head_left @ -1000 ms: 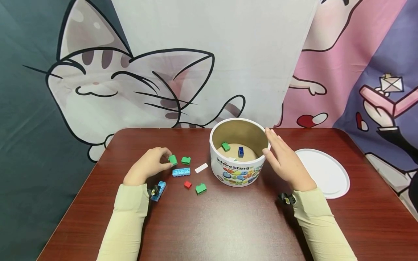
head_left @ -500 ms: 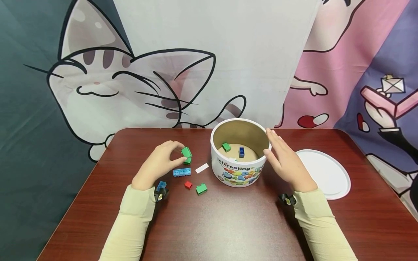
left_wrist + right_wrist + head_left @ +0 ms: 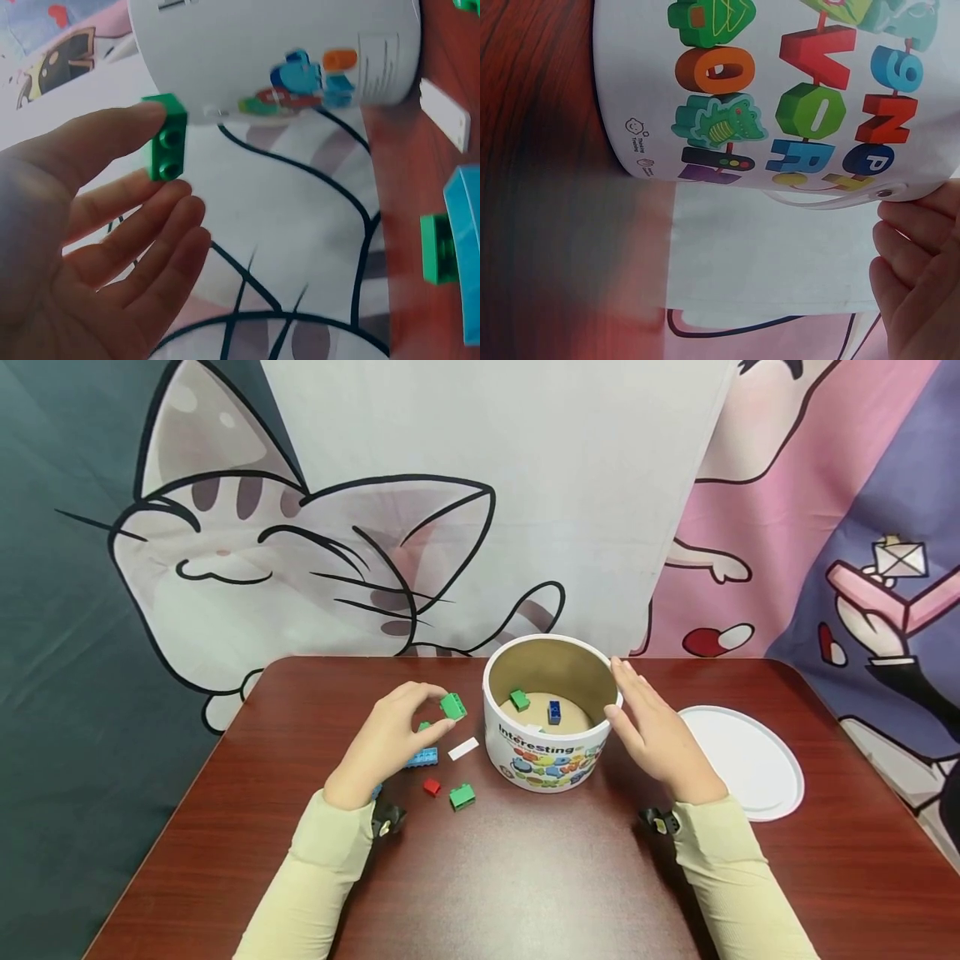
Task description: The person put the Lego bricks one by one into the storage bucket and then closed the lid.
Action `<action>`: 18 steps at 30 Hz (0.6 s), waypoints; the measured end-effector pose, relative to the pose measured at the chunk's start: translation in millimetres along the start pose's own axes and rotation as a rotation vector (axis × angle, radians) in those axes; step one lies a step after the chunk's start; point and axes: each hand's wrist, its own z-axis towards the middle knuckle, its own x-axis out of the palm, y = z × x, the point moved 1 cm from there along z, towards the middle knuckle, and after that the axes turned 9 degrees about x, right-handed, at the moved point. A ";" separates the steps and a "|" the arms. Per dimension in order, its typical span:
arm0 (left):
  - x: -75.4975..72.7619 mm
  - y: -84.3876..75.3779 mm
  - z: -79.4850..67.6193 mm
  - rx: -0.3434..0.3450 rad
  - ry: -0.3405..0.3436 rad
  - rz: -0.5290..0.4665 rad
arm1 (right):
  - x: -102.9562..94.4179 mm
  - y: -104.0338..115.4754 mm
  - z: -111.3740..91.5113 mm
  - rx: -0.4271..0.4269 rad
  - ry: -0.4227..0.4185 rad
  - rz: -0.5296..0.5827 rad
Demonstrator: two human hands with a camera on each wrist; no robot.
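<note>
The left hand (image 3: 393, 735) is pinching a green brick (image 3: 453, 706) at its fingertips, the thumb bearing near one end and a finger supporting the other, so the gap between them is spanning just the brick. The brick is jutting past the tips, well out from the palm, its studs showing in the left wrist view, where the remaining fingers are curving loosely below it. In the head view it is hovering above the table (image 3: 555, 877), just left of the white bucket (image 3: 545, 772). The right hand (image 3: 662, 735) is resting against the bucket's opposite side, fingers extended, thumb spread apart, grasping nothing. A white strip (image 3: 463, 748), a red brick (image 3: 431, 787) and a second green brick (image 3: 462, 797) are lying between the left sleeve (image 3: 318, 868) and the bucket.
</note>
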 end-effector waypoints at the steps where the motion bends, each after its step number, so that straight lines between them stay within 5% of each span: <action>1: 1.7 -1.7 0.2 0.009 -0.022 -0.007 | 0.3 -0.2 -0.3 0.000 0.000 0.002; 7: 12.6 -12.8 7.2 0.054 -0.123 -0.040 | 1.4 -0.7 -1.2 0.005 -0.004 0.006; 18: 19.0 -35.4 44.1 0.153 -0.123 -0.038 | 0.4 2.4 -0.2 0.006 -0.004 0.007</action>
